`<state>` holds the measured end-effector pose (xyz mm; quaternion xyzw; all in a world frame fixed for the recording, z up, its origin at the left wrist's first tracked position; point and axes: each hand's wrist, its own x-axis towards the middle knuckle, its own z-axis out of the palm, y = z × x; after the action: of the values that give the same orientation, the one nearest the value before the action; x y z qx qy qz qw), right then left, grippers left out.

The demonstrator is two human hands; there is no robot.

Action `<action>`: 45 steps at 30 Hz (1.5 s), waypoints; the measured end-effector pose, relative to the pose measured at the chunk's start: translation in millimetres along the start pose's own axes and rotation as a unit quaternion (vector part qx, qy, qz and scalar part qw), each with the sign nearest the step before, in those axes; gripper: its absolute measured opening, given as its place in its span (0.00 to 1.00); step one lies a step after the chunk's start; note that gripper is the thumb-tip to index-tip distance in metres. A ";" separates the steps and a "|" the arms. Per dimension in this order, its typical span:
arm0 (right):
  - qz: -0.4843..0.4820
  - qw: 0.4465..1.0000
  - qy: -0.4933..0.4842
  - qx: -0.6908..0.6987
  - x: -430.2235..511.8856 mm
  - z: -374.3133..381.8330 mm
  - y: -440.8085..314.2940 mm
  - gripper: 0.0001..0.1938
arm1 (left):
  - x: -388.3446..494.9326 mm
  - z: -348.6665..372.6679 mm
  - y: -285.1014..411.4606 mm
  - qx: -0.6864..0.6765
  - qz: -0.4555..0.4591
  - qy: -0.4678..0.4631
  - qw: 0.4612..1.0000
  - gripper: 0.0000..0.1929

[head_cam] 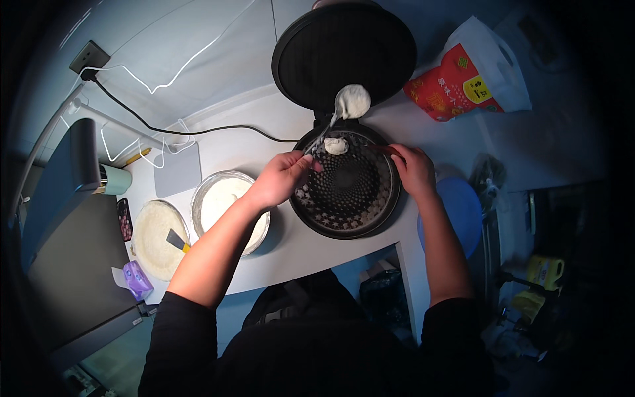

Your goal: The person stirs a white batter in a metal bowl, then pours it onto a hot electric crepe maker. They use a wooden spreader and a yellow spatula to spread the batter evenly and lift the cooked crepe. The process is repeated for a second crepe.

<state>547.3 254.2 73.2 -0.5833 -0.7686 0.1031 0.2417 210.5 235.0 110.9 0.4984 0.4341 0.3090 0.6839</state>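
An electric griddle (347, 188) stands open with its round black lid (342, 54) raised. Its lower plate has a dimpled pattern ringed with stars. My left hand (285, 178) grips a ladle (353, 101) coated in pale batter, its bowl raised in front of the lid. On the far part of the plate sits a lump of batter (336, 146). My right hand (415, 167), at the plate's right rim, holds a thin reddish-brown tool (384, 149) whose tip reaches over the plate. Left of the griddle is a bowl of batter (223, 196), partly covered by my left forearm.
A round pale flatbread (156, 238) lies at left with a yellow-handled scraper (176, 240) on it. A purple tissue pack (136, 280), a phone (124, 218) and a black power cord (213, 131) are nearby. To the right are a red-and-white bag (466, 79) and a blue round object (456, 213).
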 end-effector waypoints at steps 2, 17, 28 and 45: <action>0.009 1.000 -0.013 0.001 0.7 3.1 -2.1 0.14 | -1.6 1.0 -5.9 0.021 -0.025 0.036 0.999 0.18; 0.107 0.982 -0.112 -0.105 64.5 73.5 -21.8 0.13 | -241.9 -76.7 -81.7 0.454 -0.132 0.333 0.816 0.16; 0.125 0.966 -0.107 -0.201 43.7 106.0 -77.9 0.09 | -282.2 -107.3 -137.8 0.455 -0.188 0.322 0.808 0.17; 0.144 0.945 0.049 -0.288 34.0 121.0 -85.4 0.11 | -289.7 -109.1 -138.1 0.484 -0.068 0.355 0.797 0.37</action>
<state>408.6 275.9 15.1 -0.7367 -0.6607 -0.1177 0.0831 -14.5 -10.8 48.7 0.5894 0.7719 0.1665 0.1705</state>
